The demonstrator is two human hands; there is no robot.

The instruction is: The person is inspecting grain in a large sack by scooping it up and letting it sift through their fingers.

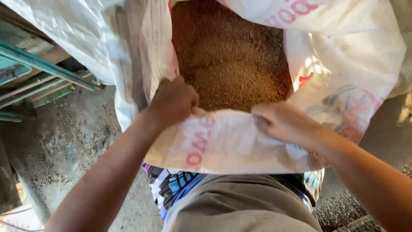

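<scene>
While both of your hands pinch the near rim of the white woven plastic sack (223, 141), the brown granular feed (227, 60) lies straight ahead, beyond your knuckles. Left hand (171, 101) clenched on the rim; right hand (281, 122) flatter, fingers curled over the same fold. Both equally near.

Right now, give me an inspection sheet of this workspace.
Surface: dusty grey concrete floor, gritty.
Job's things: white woven sack, mouth open, filled with brown granular feed.
Clutter: loose grit on the floor at lower right.
Grippers: left hand and right hand both grip the sack's near rim.
Cables: a thin cord at the lower left edge, unclear.
Surroundings: teal-painted wooden frame at left; wire mesh at the bottom right corner.
</scene>
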